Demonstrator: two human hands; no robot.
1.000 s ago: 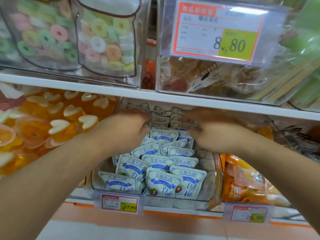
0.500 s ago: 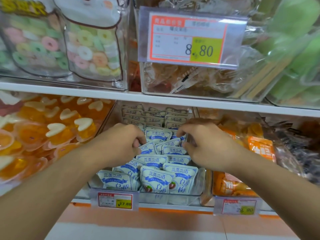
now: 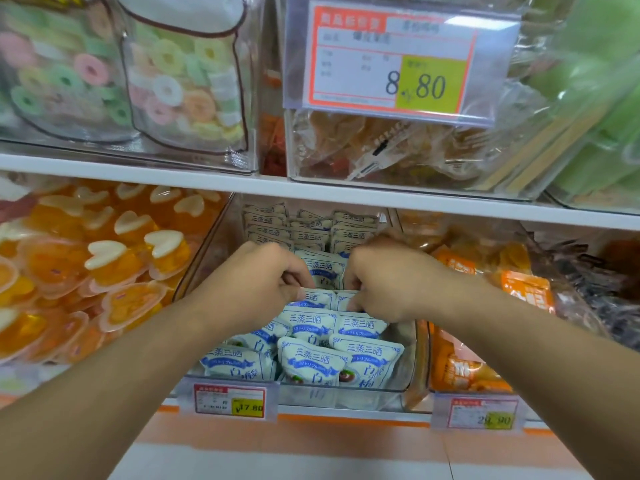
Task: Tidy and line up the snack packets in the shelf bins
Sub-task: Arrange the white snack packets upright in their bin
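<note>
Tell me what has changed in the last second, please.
Both hands drew back from the rear of the clear bin toward its middle. The left hand and right hand now pinch the white-and-blue packets there. The front rows stayed put.

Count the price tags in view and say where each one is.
3. The large 8.80 tag hangs on the upper bin; the 17.80 tag sits below the blue-and-white packets; the third tag is lower right. Others may lie out of frame.
</note>
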